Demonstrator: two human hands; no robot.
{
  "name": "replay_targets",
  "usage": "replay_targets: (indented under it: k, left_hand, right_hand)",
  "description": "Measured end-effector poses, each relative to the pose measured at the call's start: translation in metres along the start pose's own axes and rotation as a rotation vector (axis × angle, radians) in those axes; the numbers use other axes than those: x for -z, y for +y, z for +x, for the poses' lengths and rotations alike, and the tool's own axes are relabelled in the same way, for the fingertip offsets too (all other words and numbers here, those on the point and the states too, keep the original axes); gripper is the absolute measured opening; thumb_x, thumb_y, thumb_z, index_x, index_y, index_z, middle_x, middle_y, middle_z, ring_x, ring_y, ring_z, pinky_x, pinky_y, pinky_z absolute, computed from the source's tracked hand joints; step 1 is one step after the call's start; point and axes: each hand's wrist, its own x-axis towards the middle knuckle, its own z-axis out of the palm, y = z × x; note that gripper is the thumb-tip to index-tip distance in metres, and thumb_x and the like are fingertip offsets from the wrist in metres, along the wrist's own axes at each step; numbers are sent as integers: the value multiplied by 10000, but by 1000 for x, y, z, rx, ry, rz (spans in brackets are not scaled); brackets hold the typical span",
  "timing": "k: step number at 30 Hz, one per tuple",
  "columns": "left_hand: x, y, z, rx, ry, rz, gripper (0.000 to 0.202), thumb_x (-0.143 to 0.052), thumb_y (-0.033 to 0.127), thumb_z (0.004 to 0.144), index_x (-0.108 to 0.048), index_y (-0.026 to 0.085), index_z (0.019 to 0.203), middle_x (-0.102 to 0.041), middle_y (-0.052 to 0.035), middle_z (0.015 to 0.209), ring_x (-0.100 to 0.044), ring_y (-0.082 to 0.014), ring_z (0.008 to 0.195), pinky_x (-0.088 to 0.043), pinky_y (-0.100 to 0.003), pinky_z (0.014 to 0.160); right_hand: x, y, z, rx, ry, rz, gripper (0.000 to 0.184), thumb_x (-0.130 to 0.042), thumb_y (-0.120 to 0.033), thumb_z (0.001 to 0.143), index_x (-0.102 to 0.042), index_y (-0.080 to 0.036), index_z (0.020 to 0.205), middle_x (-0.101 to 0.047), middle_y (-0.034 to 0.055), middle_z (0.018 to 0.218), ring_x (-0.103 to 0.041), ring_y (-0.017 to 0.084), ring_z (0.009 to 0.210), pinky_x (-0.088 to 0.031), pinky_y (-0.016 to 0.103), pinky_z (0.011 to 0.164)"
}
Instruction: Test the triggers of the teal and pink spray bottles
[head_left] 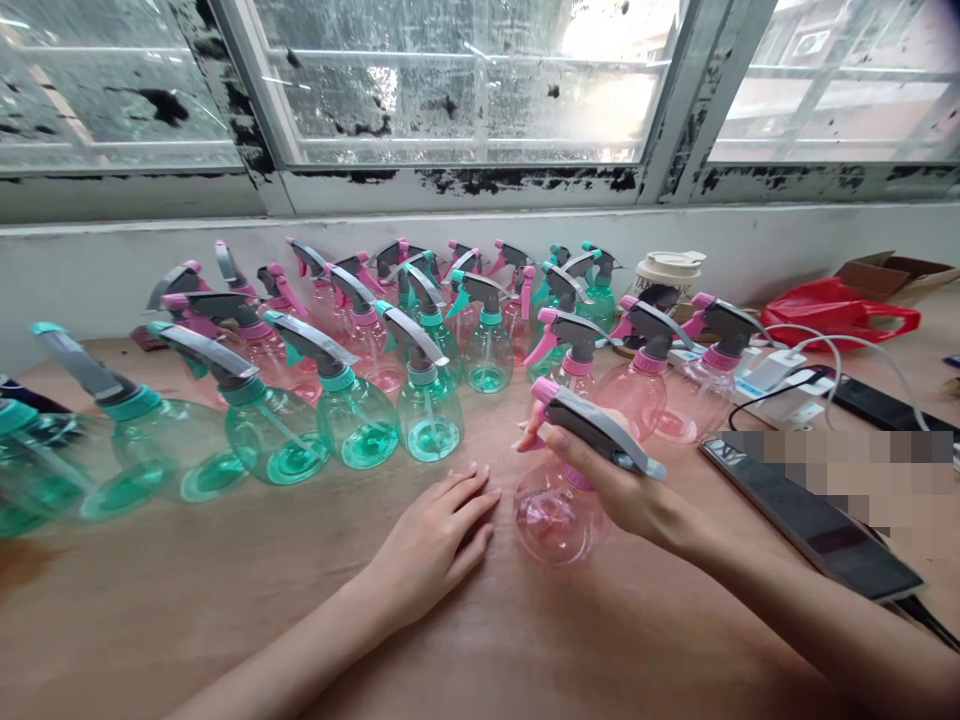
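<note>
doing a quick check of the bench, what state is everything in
left hand: open, palm down on the wooden bench
right hand: closed over the spray head of a pink spray bottle
pink spray bottle: spray head on, looks empty
teal spray bottle: spray head on, standing
window: shut, glass grimy
red plastic bag: crumpled
takeaway cup: lid on

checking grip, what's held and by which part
The right hand holds a pink spray bottle by its grey sprayer head; the left hand holds nothing.
</note>
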Motion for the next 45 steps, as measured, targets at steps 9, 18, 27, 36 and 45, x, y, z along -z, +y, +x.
replay_targets:
  k: [9, 18, 27, 36, 45]
  left_hand:
    - [1, 1, 1, 12, -38, 7, 355, -491, 203, 967, -594, 158, 1303, -536, -125, 1420, -475, -275, 1334, -401, -473, 1100]
    - [2, 3, -1, 14, -12, -7, 354, -489, 208, 968, -585, 169, 1307, -543, -122, 1414, -484, -272, 1327, -418, -471, 1084]
    - [0, 1, 0, 4, 4, -3, 349, -477, 205, 969, -595, 180, 1296, -552, -111, 1407, -495, -268, 1319, -412, -467, 1094]
    - [0, 2, 0, 10, 14, 12, 351, -453, 195, 984, -595, 200, 1305, -560, -88, 1401, -500, -255, 1316, -420, -459, 1090]
    - [-1, 1, 0, 5, -4, 38, 354, -438, 193, 992, -596, 174, 1309, -550, -103, 1408, -498, -253, 1318, -414, -456, 1094]
  right_hand:
    - [-4, 2, -1, -26, 1, 120, 163, -577, -358, 929, -646, -241, 1019, -698, 29, 970, -656, 207, 916, -516, 376, 874]
    - [-6, 9, -5, -79, -17, 201, 340, -614, -347, 912, -609, -282, 1245, -685, 32, 1227, -624, 275, 1162, -475, 495, 1020]
    - [-5, 12, -5, -63, -20, 182, 305, -609, -372, 914, -631, -283, 1206, -706, 40, 1165, -641, 280, 1139, -512, 489, 982]
    - [-4, 8, -3, -82, -61, 278, 272, -593, -317, 921, -653, -296, 1186, -681, 32, 1249, -601, 240, 1220, -470, 464, 1055]
    - [-2, 3, 0, -81, -65, 214, 280, -615, -263, 891, -649, -291, 1167, -692, 28, 1184, -629, 242, 1145, -501, 427, 1002]
